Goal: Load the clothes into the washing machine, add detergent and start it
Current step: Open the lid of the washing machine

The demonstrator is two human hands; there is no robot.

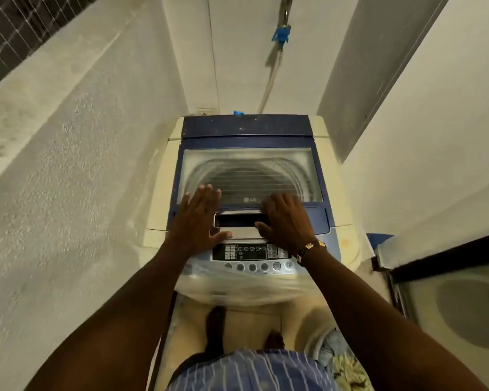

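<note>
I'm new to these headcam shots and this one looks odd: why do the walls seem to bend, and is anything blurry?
Head view: the wide lens bows the walls outward. Dim warm light. The washing machine lid window looks hazy, its control panel labels too soft to read. Both hands, left hand and right hand, are fairly sharp.

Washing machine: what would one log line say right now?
lid: closed | left hand: flat on lid | right hand: at lid handle | clothes: not loaded
</note>
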